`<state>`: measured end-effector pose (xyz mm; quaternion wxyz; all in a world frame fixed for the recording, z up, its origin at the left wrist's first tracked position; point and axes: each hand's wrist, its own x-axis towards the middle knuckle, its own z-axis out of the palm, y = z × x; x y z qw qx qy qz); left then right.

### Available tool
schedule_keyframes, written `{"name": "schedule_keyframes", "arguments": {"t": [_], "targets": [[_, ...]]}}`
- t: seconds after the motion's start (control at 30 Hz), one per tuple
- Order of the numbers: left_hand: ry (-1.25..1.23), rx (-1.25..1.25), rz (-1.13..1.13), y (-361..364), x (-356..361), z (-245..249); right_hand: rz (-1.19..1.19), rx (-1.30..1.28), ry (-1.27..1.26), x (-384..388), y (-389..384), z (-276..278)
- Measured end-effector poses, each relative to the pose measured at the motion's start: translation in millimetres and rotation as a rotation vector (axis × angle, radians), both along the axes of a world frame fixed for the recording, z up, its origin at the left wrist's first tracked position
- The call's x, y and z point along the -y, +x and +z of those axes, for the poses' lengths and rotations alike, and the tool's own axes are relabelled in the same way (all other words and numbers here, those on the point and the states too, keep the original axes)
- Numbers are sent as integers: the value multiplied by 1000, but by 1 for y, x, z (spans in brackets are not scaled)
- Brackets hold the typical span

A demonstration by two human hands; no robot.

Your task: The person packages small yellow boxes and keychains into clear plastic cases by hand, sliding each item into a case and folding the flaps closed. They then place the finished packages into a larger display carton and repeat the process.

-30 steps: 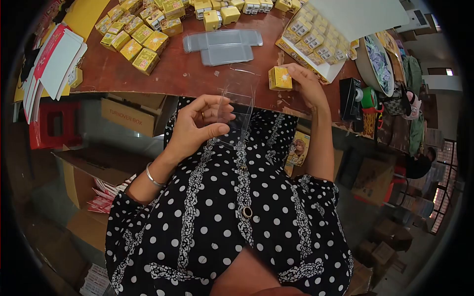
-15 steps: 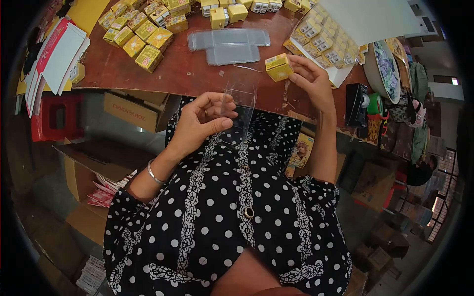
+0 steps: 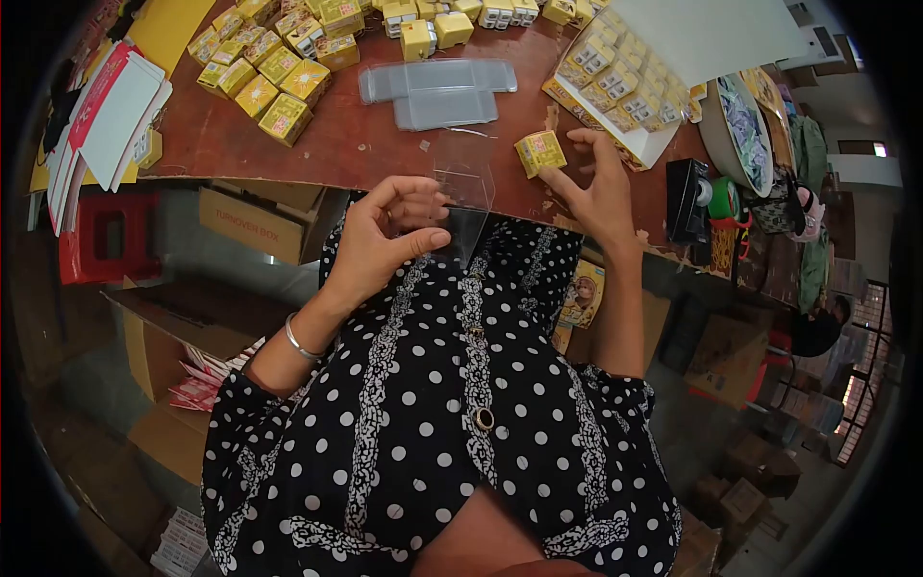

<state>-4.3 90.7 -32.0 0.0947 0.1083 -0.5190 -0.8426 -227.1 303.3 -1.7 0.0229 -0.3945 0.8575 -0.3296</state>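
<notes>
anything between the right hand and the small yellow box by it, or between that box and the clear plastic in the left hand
Nothing visible blocks either gap. The right hand has its thumb at the yellow box's lower edge; only tabletop shows between box and clear plastic in the left hand.

gap between tray and carton, small box at near end

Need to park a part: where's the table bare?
Widest: tabletop between the loose yellow boxes and clear tray, down to the front edge; a few scraps there. Narrow: between clear tray and open carton, beyond the small box at the right hand. Crowded: far side, yellow boxes; right end, black dispenser and basin.
</notes>
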Motion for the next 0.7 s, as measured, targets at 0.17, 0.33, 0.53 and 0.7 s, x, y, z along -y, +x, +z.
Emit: {"name": "schedule_keyframes", "arguments": {"t": [0.17, 0.33, 0.53, 0.7], "targets": [[-273, 10, 83, -7, 2, 9, -42, -48, 37, 21, -1, -11], [-290, 41, 67, -13, 4, 15, -5, 412, -560, 27, 31, 30], [-252, 31, 20, -20, -2, 14, 256, 40, -473, 34, 52, 50], [-222, 23, 19, -16, -3, 11, 351, -133, -300, 38, 51, 61]]}}
